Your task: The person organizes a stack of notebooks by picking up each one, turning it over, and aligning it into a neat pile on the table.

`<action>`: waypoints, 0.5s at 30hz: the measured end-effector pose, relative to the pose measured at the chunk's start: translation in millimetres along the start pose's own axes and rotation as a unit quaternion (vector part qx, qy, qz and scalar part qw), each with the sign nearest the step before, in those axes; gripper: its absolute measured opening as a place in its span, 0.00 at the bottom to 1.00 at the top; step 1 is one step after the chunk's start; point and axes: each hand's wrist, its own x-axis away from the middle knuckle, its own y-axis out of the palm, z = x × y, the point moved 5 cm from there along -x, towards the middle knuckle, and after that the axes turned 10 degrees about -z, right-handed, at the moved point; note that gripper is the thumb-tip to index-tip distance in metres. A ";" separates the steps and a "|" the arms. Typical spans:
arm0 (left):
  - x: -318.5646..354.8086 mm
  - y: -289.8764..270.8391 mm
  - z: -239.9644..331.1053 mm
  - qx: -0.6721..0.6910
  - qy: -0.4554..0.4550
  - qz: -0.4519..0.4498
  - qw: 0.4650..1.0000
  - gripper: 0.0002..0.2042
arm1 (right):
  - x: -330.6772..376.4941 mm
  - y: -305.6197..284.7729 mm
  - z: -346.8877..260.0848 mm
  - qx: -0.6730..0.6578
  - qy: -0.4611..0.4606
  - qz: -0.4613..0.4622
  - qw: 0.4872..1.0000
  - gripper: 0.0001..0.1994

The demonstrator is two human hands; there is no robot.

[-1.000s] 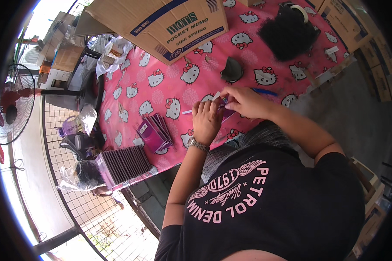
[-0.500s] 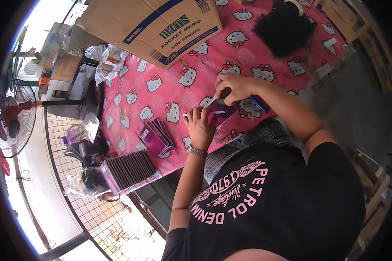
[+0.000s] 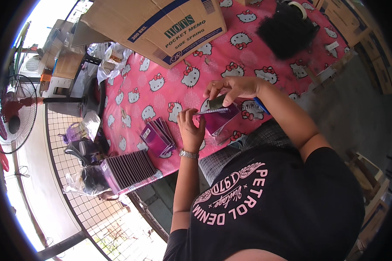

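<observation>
Head view: left hand (image 3: 190, 130) and right hand (image 3: 231, 88) grip purple packet (image 3: 217, 119)

Black short-sleeved tee (image 3: 283, 204) with pale pink curved lettering, metal wristwatch (image 3: 188, 154) below left-hand fingers, grey patterned trousers (image 3: 231, 156).

Left hand (image 3: 191, 130) and right hand (image 3: 231, 89) hold a purple notebook (image 3: 220, 119).
</observation>
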 end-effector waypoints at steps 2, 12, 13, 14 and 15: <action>-2.9 0.5 -6.7 0.029 -0.008 -0.011 0.999 0.14 | -6.2 -1.1 -0.9 0.046 0.019 0.012 0.999 0.21; -7.6 1.1 -14.7 0.177 -0.007 -0.054 0.983 0.12 | -27.3 4.8 7.0 -0.053 0.012 -0.011 0.998 0.20; -9.1 0.7 -15.6 0.182 -0.001 -0.049 0.982 0.12 | -27.4 8.6 2.3 -0.172 -0.056 -0.031 0.983 0.20; -9.5 1.2 -15.2 0.188 0.006 -0.047 0.981 0.12 | -27.8 10.1 1.0 -0.157 -0.066 -0.044 0.984 0.19; -8.9 2.2 -15.7 0.186 0.000 -0.056 0.981 0.12 | -27.6 2.6 9.9 0.002 0.008 0.019 1.000 0.19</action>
